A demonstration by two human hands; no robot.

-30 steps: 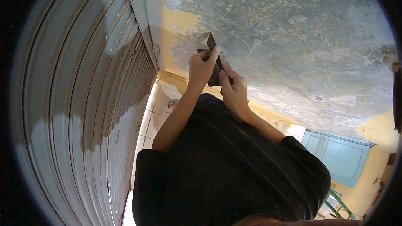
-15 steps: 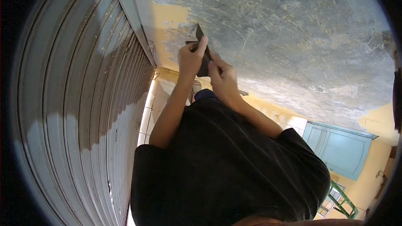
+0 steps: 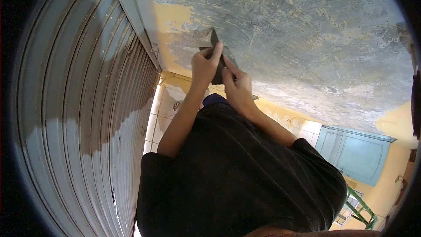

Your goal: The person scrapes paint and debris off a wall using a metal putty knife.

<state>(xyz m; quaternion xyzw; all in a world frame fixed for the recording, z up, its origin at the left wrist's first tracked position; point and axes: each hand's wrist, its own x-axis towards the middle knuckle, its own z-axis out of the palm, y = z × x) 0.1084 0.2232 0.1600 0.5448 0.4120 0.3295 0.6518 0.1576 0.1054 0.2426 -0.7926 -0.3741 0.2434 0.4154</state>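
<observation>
- Compared with the frame half a second ago, both hands and the dark sheet (image 3: 217, 77) sit slightly farther right in the view, while the shutter (image 3: 83, 105) and its frame sit farther left.
- A small round patterned spot (image 3: 176, 105) on the floor (image 3: 151, 137) now shows beside the left forearm; in that frame it could not be seen.
- The sheet is in both hands, in front of the wall (image 3: 289, 39) and above the dark shirt (image 3: 237, 171); whether it touches the wall, I cannot tell.
- The left hand (image 3: 204, 67) pinches its upper part, thumb lying along it.
- The right hand (image 3: 238, 85) grips its right side lower down, with thumb and fingers close together.
- The sheet is folded or bent, its long axis running roughly up and down the view. One pointed corner aims up, another sticks out left by the left hand, and the lower edge hangs between the wrists.
- The shutter's near edge stands well apart to the left, with a strip of yellow paint between.
- To the right, the scraped grey wall stretches wide; below, the shirt comes near the hands.
</observation>
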